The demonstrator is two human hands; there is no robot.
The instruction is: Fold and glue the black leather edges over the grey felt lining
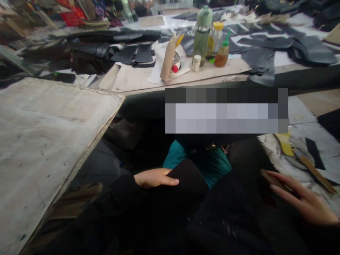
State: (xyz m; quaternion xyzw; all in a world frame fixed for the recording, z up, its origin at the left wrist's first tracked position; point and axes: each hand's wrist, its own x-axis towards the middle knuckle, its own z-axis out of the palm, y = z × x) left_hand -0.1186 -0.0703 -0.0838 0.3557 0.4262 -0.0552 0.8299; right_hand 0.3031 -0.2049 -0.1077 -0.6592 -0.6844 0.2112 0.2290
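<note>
Over my lap, my left hand [156, 178] grips a flat dark panel [188, 175], which looks like leather. Its thumb lies on top of the panel while the other fingers are hidden beneath. Out to the right, my right hand [305, 200] holds a short brown piece, perhaps a wooden handle [276, 181], between thumb and fingers; motion blur hides its exact kind. Just beyond that hand, a wooden stick [316, 171] and a yellow cut piece [284, 143] lie on the right-hand worktop [329, 145].
A pale board [50, 134] juts in from the left. Across the far bench stand a green bottle [202, 42], a yellow-capped jar [216, 39] and a brown glue bottle [222, 56]. Dark leather pieces [132, 55] spread around them. Teal cloth [172, 154] shows below the blurred-out patch.
</note>
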